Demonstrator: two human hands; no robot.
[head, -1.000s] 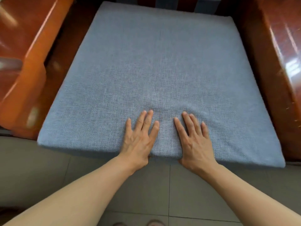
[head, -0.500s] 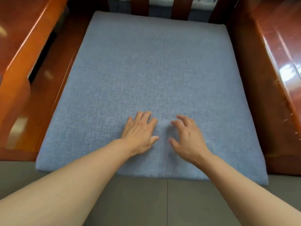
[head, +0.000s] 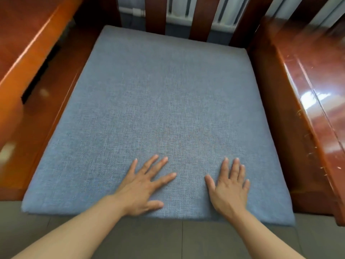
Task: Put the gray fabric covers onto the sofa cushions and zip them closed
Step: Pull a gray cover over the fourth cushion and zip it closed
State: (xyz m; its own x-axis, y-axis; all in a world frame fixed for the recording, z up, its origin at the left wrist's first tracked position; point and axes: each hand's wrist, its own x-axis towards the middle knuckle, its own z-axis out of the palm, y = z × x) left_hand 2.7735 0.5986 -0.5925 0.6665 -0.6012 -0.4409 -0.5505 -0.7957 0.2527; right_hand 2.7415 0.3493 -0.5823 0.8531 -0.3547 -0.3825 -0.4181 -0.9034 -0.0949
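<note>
Both hands lie flat with fingers spread on the covered cushion (head: pixel 164 101): left hand (head: pixel 143 186) and right hand (head: pixel 230 187) press near its front edge. Cushion sits on the wooden sofa seat (head: pixel 46 116).

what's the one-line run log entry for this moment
left hand: flat | right hand: flat | both on gray fabric-covered sofa cushion | zip: unseen
</note>
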